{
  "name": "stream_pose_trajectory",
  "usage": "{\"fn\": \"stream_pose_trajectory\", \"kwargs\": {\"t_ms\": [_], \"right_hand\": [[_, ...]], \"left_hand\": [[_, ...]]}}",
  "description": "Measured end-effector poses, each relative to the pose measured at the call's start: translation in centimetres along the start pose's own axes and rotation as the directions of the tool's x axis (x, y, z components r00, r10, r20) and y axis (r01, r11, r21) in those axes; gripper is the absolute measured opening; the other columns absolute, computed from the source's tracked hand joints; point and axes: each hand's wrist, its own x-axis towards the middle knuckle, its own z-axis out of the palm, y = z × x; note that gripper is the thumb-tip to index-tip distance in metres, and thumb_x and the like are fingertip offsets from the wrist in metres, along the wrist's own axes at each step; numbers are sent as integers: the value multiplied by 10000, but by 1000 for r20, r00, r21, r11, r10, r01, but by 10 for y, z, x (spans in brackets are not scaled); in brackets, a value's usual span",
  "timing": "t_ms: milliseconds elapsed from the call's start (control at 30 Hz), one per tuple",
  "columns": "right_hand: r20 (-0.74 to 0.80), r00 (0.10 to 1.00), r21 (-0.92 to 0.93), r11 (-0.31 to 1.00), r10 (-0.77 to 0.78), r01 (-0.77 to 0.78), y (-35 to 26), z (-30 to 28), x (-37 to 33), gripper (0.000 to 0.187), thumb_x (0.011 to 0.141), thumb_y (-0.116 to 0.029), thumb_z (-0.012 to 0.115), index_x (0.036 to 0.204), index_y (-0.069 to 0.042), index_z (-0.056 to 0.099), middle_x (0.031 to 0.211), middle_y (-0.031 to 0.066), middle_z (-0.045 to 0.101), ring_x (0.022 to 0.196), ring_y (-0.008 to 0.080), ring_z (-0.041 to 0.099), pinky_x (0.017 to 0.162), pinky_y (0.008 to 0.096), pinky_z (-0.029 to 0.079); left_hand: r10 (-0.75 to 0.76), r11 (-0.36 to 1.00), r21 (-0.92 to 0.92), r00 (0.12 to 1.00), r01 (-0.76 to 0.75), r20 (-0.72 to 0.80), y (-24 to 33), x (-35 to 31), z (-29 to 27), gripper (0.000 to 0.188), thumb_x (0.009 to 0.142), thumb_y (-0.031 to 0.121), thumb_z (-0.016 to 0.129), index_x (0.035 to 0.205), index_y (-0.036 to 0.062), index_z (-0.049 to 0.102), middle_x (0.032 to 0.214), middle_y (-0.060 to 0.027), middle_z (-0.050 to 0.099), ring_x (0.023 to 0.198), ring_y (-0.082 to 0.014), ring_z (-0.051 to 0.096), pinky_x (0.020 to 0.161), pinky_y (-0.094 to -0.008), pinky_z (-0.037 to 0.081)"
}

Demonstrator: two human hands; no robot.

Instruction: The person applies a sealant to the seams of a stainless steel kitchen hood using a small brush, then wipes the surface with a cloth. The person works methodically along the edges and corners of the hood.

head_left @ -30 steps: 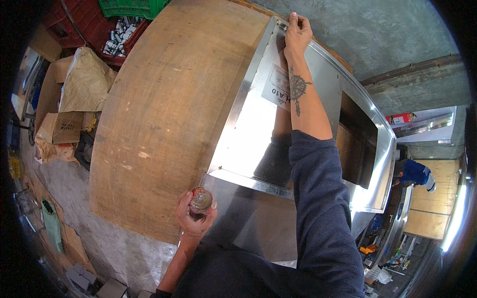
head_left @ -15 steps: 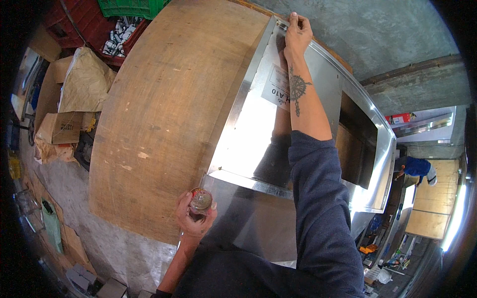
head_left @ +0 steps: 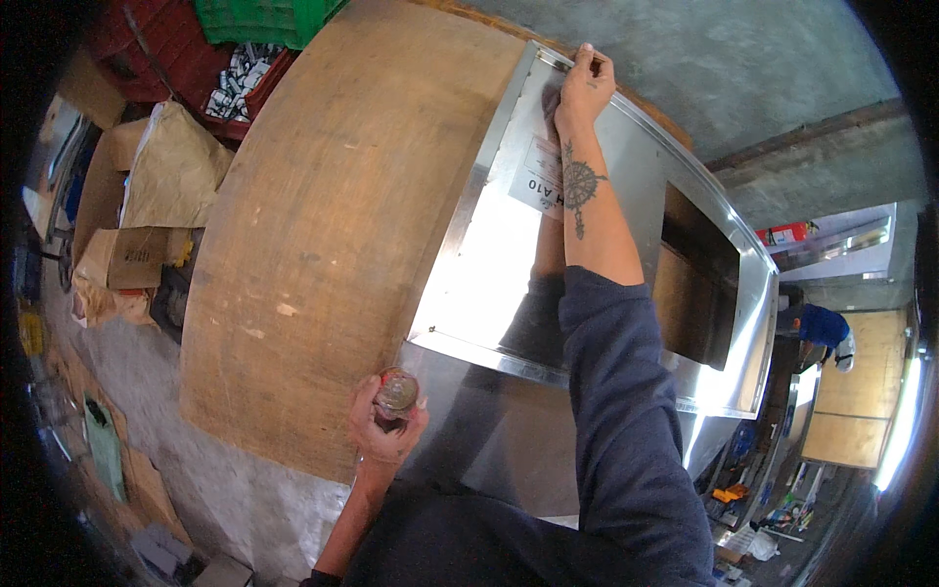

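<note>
The left hand (head_left: 389, 423) is curled around a round container (head_left: 396, 391), fingers and thumb closed about its sides, top facing up; the wrist is bent little, and the forearm rises from the lower edge. The right arm reaches nearly straight, far across the work, sleeve (head_left: 626, 391) pushed back toward the elbow. The right hand (head_left: 589, 86) is at the far rim with fingers drawn together; whether anything is pinched between them I cannot tell. Beneath that arm lies a shiny metal panel (head_left: 489, 259) with raised rims, a label (head_left: 536, 178) and a rectangular opening (head_left: 699, 279). It sits at the right of the wooden table (head_left: 313, 205); the container is near its closest left corner.
</note>
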Motion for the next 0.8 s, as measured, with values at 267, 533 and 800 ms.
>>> {"fn": "stream_pose_trajectory", "kwargs": {"t_ms": [267,533,800], "right_hand": [[-10,999,-103,994,43,-43,-17,1,-10,322,1050,-318,692,999,1,696,920,114,715,867,215,621,832,389,508],[36,999,-136,991,-8,12,-13,-1,-8,350,1054,-329,678,962,9,696,882,118,728,849,238,645,825,400,514],[47,999,-112,994,10,-5,-13,-1,-8,352,1055,-332,677,955,5,695,872,118,726,835,238,640,822,400,513]], "left_hand": [[52,998,27,998,-52,-23,3,6,1,794,815,154,878,1451,8,426,1323,-210,561,1129,-362,624,968,-462,532],[82,995,56,996,-80,-35,1,3,2,786,820,156,886,1441,4,428,1321,-207,562,1117,-353,627,946,-460,538],[30,1000,-4,999,-30,-14,0,3,2,793,825,166,897,1444,13,426,1292,-197,561,1102,-337,626,934,-443,538]]}}
